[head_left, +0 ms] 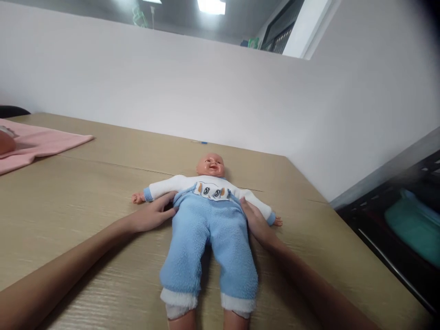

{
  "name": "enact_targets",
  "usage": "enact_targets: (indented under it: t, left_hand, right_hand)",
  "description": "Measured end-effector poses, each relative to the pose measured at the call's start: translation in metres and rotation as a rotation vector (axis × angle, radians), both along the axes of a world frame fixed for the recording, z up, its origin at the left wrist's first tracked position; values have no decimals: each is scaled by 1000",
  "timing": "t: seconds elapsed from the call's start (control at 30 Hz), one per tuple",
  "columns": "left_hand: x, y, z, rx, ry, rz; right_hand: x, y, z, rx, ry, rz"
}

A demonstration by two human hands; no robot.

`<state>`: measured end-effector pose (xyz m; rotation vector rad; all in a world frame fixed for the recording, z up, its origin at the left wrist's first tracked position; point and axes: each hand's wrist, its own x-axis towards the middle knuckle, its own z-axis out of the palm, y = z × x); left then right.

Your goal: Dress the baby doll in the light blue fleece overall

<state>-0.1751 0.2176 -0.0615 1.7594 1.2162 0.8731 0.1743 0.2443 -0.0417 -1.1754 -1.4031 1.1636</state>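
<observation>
While this baby doll (209, 217) is lying on its back at the near middle of the tabletop (85, 197), head (210, 164) pointing far and legs (182, 321) running out of view at the near side, the left hand (155, 213) and right hand (257, 221) are resting at its waist. The left one is cupping the left side of the fuzzy blue trousers (187, 247), thumb a bit apart from the fingers; the right one is lying along the right side, fingers up by the waist. Honestly can't tell if either is really pinching fabric or just touching it.

Handling-wise, I'm guessing it's on the light side, with a hard, smooth head that's probably a bit slippery. The trousers and white top (182, 182) are looking plush and grippy, so the cloth is likely to be bunching or sliding if you're only pulling on that. The arms (257, 203) are sticking out both ways and I'd be wary of tugging them. I'm voting for holding it around the waist, both sides at once.

Brand-wise I'm not seeing any label or readable writing, just a cartoon patch (212, 191) on the chest; a small blue thing (204, 142) is lying by the far edge, too tiny to make out
</observation>
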Motion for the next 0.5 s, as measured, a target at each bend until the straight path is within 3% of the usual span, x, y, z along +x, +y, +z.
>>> enact_targets:
  t: [0.13, 0.23, 0.3, 0.4, 0.5]
  left_hand:
    - [-5, -3, 4, 101, 76, -105]
    - [2, -5, 6, 21, -20, -66]
    - [12, -6, 6, -65, -178, -13]
    - [32, -9, 1, -235, -570, 53]
    - [45, -10, -3, -403, -867, 71]
  right_hand:
    - [10, -16, -4, 181, -241, 38]
    - [1, -24, -12, 96, -88, -44]
    - [-9, -27, -17, -48, 123, -78]
    - [-19, -27, -21, -256, 323, -59]
    - [-20, -21, -22, -245, 366, -38]
